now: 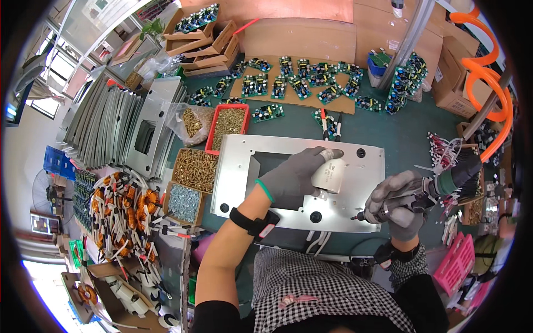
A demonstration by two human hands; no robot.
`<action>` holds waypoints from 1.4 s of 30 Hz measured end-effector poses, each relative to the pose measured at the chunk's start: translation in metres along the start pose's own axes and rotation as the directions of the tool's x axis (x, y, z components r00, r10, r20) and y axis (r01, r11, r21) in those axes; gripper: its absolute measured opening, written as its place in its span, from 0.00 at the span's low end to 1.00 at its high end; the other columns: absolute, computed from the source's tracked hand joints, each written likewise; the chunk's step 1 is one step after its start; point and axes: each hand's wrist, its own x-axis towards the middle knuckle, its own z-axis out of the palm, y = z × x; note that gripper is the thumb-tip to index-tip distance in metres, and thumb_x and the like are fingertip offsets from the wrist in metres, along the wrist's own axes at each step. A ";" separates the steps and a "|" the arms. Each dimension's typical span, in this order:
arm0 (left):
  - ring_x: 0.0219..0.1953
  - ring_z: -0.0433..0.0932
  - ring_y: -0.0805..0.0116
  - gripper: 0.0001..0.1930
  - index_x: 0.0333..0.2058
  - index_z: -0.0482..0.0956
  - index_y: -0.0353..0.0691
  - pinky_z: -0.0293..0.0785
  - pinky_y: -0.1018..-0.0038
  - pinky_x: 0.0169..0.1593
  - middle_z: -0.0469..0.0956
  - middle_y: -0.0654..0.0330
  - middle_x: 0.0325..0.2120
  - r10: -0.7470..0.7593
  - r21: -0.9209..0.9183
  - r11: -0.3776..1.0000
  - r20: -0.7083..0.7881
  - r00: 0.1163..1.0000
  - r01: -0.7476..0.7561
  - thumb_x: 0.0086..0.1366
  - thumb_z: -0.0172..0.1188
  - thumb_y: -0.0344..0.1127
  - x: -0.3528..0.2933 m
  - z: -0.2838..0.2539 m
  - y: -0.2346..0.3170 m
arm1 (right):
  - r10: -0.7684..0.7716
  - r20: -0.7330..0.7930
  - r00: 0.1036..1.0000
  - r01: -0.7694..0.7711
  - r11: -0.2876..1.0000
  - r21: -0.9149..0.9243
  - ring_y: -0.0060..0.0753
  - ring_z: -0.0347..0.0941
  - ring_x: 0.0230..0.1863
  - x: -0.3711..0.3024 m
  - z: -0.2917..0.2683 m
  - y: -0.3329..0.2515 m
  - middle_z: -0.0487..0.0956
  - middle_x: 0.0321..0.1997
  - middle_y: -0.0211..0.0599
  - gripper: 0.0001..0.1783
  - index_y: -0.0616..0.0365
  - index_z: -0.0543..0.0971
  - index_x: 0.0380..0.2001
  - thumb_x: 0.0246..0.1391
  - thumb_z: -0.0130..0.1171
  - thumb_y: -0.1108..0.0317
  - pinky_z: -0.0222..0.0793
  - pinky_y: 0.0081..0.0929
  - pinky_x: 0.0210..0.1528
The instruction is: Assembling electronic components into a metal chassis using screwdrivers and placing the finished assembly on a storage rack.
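Note:
A silvery metal panel with a rectangular cutout and round black grommets lies flat on the bench in front of me. My left hand, in a grey glove, grips a white cylinder-shaped capacitor above the panel, right of the cutout. Whether its base touches the metal, I cannot tell. Wrapped round a power screwdriver is my gloved right hand. The driver lies nearly level, its bit pointing left over the panel's lower right corner. Part of its body is hidden by the fingers.
Brass screws and silver fasteners fill bins left of the panel. Copper-wound coils lie heaped farther left, near stacked metal panels. Circuit boards cover cardboard at the back. An orange coiled hose hangs at right.

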 end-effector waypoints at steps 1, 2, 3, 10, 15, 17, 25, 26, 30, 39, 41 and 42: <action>0.53 0.66 0.50 0.42 0.58 0.58 0.39 0.68 0.65 0.54 0.65 0.50 0.51 0.012 0.015 1.000 0.010 1.000 -0.012 0.43 0.70 0.28 0.000 -0.001 -0.001 | -0.012 -0.007 1.000 0.012 1.000 -0.014 0.40 0.76 0.31 0.002 0.006 0.002 0.75 0.36 0.53 0.25 0.64 0.66 0.44 0.42 0.64 0.74 0.71 0.30 0.21; 0.53 0.66 0.51 0.42 0.58 0.59 0.39 0.68 0.65 0.55 0.64 0.50 0.51 0.042 0.011 0.999 0.007 0.999 -0.042 0.43 0.70 0.27 0.000 -0.003 -0.003 | -0.035 0.001 0.999 0.035 0.999 -0.034 0.40 0.75 0.30 0.006 0.012 0.004 0.74 0.36 0.51 0.24 0.63 0.65 0.43 0.43 0.63 0.72 0.71 0.30 0.20; 0.55 0.63 0.52 0.42 0.59 0.58 0.40 0.64 0.62 0.57 0.63 0.51 0.52 -0.010 -0.036 0.999 0.052 0.999 0.012 0.43 0.69 0.29 -0.001 -0.004 -0.003 | -0.017 0.022 1.000 0.017 0.999 -0.035 0.40 0.75 0.30 0.009 0.020 0.006 0.74 0.36 0.51 0.24 0.63 0.65 0.43 0.43 0.63 0.72 0.71 0.30 0.20; 0.58 0.63 0.53 0.38 0.58 0.60 0.40 0.61 0.63 0.59 0.65 0.52 0.53 -0.023 0.132 0.989 -0.282 0.959 0.063 0.48 0.66 0.39 -0.056 -0.017 -0.037 | -0.132 0.100 0.986 0.140 0.987 -0.077 0.40 0.75 0.34 0.044 0.076 0.031 0.72 0.41 0.49 0.25 0.61 0.64 0.47 0.46 0.60 0.72 0.72 0.30 0.21; 0.38 0.77 0.63 0.12 0.41 0.77 0.39 0.72 0.71 0.43 0.77 0.54 0.35 -0.473 -0.422 0.875 -0.638 0.607 0.238 0.57 0.59 0.29 -0.148 -0.068 -0.111 | -0.157 -0.045 0.987 0.146 0.972 -0.185 0.35 0.72 0.24 0.049 0.105 0.048 0.71 0.34 0.45 0.24 0.62 0.63 0.42 0.43 0.59 0.66 0.71 0.28 0.15; 0.35 0.78 0.67 0.10 0.40 0.78 0.40 0.72 0.73 0.40 0.78 0.56 0.32 -0.485 -0.324 0.867 -0.721 0.495 0.379 0.59 0.58 0.33 -0.173 -0.104 -0.153 | -0.177 -0.041 0.983 0.166 0.968 -0.191 0.35 0.72 0.24 0.051 0.113 0.055 0.71 0.34 0.44 0.24 0.62 0.63 0.42 0.43 0.59 0.67 0.70 0.27 0.14; 0.40 0.77 0.55 0.15 0.40 0.79 0.47 0.73 0.64 0.44 0.78 0.54 0.37 -0.458 0.193 0.476 -0.778 0.429 0.858 0.53 0.63 0.42 -0.167 -0.191 -0.305 | -0.109 -0.108 0.988 0.096 0.988 -0.124 0.43 0.75 0.30 0.055 0.143 0.069 0.72 0.36 0.50 0.23 0.64 0.63 0.43 0.44 0.59 0.75 0.72 0.34 0.18; 0.42 0.77 0.55 0.15 0.39 0.79 0.48 0.73 0.63 0.45 0.78 0.54 0.37 -0.520 0.215 0.411 -0.743 0.422 0.886 0.52 0.64 0.42 -0.164 -0.192 -0.314 | -0.139 -0.112 0.984 0.120 0.979 -0.165 0.44 0.75 0.30 0.054 0.145 0.068 0.72 0.36 0.50 0.23 0.63 0.63 0.43 0.44 0.60 0.74 0.73 0.35 0.18; 0.42 0.76 0.53 0.16 0.37 0.79 0.43 0.71 0.63 0.44 0.78 0.52 0.38 -0.656 0.168 0.470 -0.590 0.470 0.866 0.50 0.66 0.42 -0.164 -0.198 -0.331 | -0.138 -0.176 0.975 0.111 0.982 -0.155 0.43 0.76 0.31 0.047 0.149 0.064 0.73 0.36 0.51 0.23 0.62 0.63 0.43 0.44 0.60 0.74 0.74 0.34 0.19; 0.42 0.76 0.52 0.14 0.43 0.79 0.46 0.71 0.63 0.45 0.78 0.52 0.37 -0.538 0.137 0.554 -0.694 0.478 0.821 0.57 0.58 0.39 -0.178 -0.211 -0.329 | -0.184 -0.204 0.962 0.157 0.978 -0.140 0.44 0.76 0.33 0.036 0.144 0.055 0.73 0.37 0.54 0.23 0.63 0.64 0.45 0.45 0.61 0.76 0.73 0.34 0.22; 0.37 0.78 0.56 0.11 0.40 0.80 0.44 0.73 0.65 0.41 0.79 0.51 0.34 -0.615 -0.054 0.596 -0.672 0.412 0.801 0.58 0.57 0.36 -0.176 -0.215 -0.324 | -0.173 -0.208 0.963 0.155 0.983 -0.101 0.43 0.76 0.33 0.036 0.143 0.051 0.74 0.38 0.54 0.24 0.64 0.64 0.46 0.45 0.62 0.76 0.73 0.34 0.23; 0.30 0.80 0.61 0.11 0.40 0.78 0.39 0.74 0.67 0.34 0.79 0.53 0.30 -0.671 -0.229 0.637 -0.635 0.383 0.736 0.59 0.56 0.34 -0.174 -0.217 -0.319 | -0.173 -0.200 0.964 0.159 0.984 -0.085 0.43 0.76 0.33 0.036 0.143 0.050 0.74 0.38 0.54 0.25 0.64 0.64 0.46 0.45 0.62 0.76 0.73 0.34 0.23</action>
